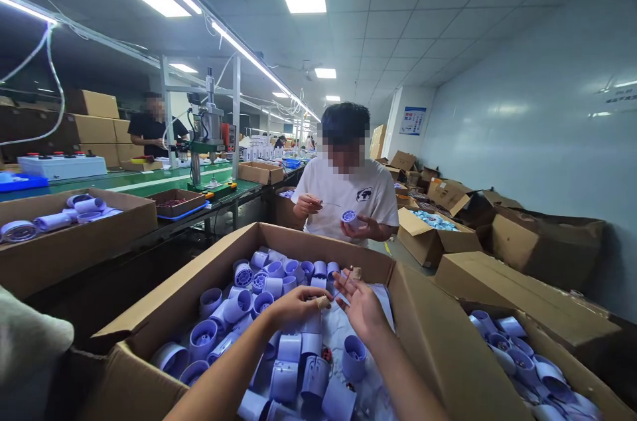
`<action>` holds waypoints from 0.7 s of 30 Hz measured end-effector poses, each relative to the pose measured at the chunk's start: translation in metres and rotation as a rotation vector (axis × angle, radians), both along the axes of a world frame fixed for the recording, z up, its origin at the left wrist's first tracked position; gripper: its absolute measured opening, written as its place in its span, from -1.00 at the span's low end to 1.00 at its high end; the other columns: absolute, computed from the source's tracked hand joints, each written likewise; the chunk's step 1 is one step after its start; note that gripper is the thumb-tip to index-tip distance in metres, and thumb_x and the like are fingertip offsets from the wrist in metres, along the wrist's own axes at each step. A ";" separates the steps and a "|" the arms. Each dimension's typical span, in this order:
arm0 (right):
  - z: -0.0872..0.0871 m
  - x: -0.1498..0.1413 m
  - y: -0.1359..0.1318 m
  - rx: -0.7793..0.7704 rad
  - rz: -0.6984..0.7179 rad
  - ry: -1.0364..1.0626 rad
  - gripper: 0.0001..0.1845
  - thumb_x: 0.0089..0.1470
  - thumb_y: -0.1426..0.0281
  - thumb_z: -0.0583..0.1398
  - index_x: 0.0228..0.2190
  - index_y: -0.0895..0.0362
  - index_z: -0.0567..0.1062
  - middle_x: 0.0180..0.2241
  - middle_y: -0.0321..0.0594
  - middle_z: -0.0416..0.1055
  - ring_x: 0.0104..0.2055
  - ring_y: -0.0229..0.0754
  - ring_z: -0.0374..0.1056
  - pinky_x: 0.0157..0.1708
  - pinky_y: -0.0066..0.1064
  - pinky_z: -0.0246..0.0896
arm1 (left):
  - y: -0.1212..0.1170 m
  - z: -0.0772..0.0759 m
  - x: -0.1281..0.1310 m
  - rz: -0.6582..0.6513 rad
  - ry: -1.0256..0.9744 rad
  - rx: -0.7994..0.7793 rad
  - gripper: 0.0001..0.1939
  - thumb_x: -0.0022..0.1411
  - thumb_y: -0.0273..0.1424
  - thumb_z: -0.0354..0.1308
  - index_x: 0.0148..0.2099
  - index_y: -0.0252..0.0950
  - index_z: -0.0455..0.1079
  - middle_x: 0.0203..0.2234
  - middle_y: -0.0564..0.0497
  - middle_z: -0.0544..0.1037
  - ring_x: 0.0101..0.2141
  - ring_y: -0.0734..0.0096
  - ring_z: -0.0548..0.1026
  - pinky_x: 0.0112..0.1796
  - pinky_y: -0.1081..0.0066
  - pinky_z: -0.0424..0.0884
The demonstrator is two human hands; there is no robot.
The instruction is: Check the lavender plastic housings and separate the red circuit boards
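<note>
Two hands pinching one thin strand; one carton below, many lavender cups.

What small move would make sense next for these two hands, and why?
Probably lowering the right hand to the open lilac cup just below it: that cup is nearest, and neither it nor the left hand holds one above the carton.

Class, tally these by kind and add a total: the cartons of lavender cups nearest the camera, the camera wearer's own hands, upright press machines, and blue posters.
Nearest cartons of lavender cups: 3
Wearer's left hand and right hand: 2
Press machine: 1
Blue poster: 1
Total: 7
</note>
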State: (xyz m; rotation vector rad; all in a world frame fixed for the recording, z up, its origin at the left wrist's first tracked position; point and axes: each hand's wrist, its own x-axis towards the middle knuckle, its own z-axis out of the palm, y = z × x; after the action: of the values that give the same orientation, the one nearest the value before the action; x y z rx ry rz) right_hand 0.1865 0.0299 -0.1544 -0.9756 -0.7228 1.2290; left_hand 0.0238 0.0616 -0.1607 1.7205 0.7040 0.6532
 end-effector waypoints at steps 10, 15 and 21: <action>-0.009 -0.022 -0.006 -0.073 0.054 -0.173 -0.45 -0.55 0.00 0.36 -0.48 0.07 0.49 -0.48 -0.26 0.44 -0.46 -0.24 0.27 -0.52 -0.46 0.09 | 0.006 -0.004 0.001 0.241 -0.159 0.122 -0.44 0.01 0.04 0.15 -0.04 -0.20 0.48 -0.10 -0.06 0.39 -0.11 0.24 0.35 -0.08 0.34 0.29; -0.003 -0.029 -0.015 -0.039 0.214 0.004 -0.43 -0.61 0.03 0.43 -0.47 0.07 0.54 -0.52 -0.29 0.46 -0.46 -0.26 0.28 -0.47 -0.47 0.12 | 0.001 -0.004 0.002 0.187 -0.175 0.082 -0.40 0.01 0.06 0.15 0.02 -0.18 0.44 -0.08 -0.06 0.37 -0.08 0.21 0.35 -0.02 0.29 0.28; -0.002 -0.027 -0.016 0.026 0.286 0.094 -0.54 -0.52 0.11 0.46 -0.52 0.10 0.54 -0.52 -0.27 0.50 -0.45 -0.27 0.32 -0.46 -0.48 0.12 | -0.003 0.000 0.006 0.224 -0.142 0.080 -0.38 -0.04 0.07 0.18 -0.01 -0.20 0.46 -0.12 -0.05 0.42 -0.11 0.20 0.39 -0.07 0.30 0.32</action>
State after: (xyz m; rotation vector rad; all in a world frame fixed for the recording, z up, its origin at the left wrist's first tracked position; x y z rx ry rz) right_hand 0.1598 0.0134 -0.1564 -0.8059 -0.8213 1.5000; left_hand 0.0295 0.0584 -0.1610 1.6624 0.7855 0.9600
